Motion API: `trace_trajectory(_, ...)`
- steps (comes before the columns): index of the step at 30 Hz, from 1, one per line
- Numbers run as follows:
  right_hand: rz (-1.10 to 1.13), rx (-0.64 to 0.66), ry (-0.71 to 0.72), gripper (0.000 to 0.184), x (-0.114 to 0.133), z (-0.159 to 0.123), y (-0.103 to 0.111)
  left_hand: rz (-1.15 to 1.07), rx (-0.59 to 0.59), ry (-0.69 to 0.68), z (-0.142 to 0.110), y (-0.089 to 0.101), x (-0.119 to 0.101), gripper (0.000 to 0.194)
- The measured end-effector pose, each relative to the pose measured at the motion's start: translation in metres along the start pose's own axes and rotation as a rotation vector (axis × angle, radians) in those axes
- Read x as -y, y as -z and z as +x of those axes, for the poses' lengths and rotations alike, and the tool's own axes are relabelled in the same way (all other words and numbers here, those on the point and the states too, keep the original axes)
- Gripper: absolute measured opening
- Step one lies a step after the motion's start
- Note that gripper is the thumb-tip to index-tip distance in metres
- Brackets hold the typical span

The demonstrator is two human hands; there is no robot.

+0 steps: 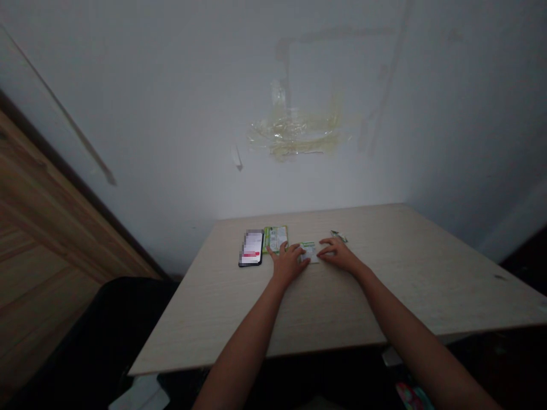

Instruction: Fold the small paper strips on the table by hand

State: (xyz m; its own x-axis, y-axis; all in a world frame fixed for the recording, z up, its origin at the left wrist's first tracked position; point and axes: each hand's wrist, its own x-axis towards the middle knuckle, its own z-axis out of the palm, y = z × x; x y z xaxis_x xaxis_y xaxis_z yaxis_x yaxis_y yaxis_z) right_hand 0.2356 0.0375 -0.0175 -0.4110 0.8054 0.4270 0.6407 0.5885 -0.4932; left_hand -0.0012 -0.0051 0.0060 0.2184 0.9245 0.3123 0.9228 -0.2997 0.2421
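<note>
A small white and green card (310, 251) lies flat near the far middle of the pale wooden table (384, 296). My left hand (287, 261) rests on the table with its fingers spread, the fingertips touching the card's left end. My right hand (339, 254) lies flat too, fingers stretched out onto the card's right end. A green printed packet (276, 237) lies just beyond my left hand. Left of it sits a black phone (251, 247) with its screen lit. A small torn green scrap (339, 235) lies just behind my right hand.
The table stands against a white wall with old tape residue (294, 136). A wooden door or panel (34, 256) is at the left. A dark chair or bag (106, 330) sits below the table's left corner.
</note>
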Motion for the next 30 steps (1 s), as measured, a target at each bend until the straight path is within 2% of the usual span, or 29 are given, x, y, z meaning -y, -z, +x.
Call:
trace_trajectory(19, -0.22, -0.015, -0.124, 0.021, 0.0, 0.013, -0.01, 0.007, 0.004, 0.001, 0.0, 0.001, -0.001, 0.032)
trace_trajectory(30, -0.328, -0.024, -0.16, 0.028, 0.014, 0.019, -0.008, -0.016, 0.002, 0.003, 0.001, 0.001, -0.002, 0.031)
